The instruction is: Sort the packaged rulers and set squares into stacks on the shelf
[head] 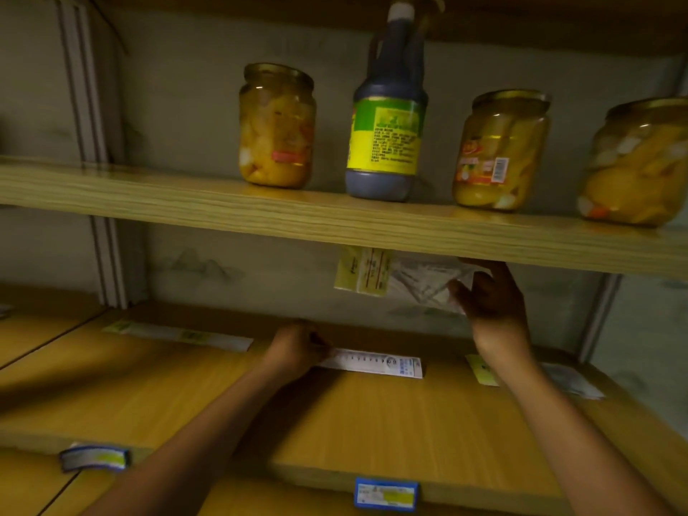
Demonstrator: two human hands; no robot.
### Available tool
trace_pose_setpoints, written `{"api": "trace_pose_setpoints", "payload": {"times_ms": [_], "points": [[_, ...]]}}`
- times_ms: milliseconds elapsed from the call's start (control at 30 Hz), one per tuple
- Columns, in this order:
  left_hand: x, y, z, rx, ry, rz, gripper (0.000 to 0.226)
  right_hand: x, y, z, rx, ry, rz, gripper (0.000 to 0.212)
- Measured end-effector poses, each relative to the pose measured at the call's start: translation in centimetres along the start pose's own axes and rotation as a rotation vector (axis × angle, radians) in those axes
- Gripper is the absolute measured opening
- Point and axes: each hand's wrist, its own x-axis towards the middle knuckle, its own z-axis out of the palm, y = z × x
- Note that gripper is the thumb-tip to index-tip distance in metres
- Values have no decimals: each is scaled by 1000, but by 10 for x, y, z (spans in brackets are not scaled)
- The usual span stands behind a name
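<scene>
The left hand rests on the lower shelf near its back edge, its fingers curled around the left end of a packaged ruler lying flat. The right hand pinches a clear packaged set square in the air, just under the upper shelf. Another packaged ruler lies by the back left corner.

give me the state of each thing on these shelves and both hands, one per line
left hand: gripping the end of the packaged ruler
packaged ruler: flat on the lower shelf
right hand: holding the packaged set square
packaged set square: lifted off the shelf
second packaged ruler: flat, untouched
package at right: flat, untouched
three jars: upright, lidded
sauce bottle: upright, capped
</scene>
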Motion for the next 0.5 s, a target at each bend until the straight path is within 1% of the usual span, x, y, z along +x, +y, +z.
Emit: {"api": "trace_pose_setpoints", "payload": {"times_ms": [167, 300, 400, 500], "points": [[6, 0, 16, 158, 36, 44, 15, -2, 16, -17, -13, -28, -54, 33], [2, -6, 22, 228, 95, 87, 18, -10, 20, -31, -16, -18, -56, 35], [2, -7, 20, 236, 88, 87, 17, -15, 22, -41, -36, -6, -51, 36], [1, -4, 16, 186, 83, 128, 12, -18, 27, -57, -84, -21, -20, 34]]}}
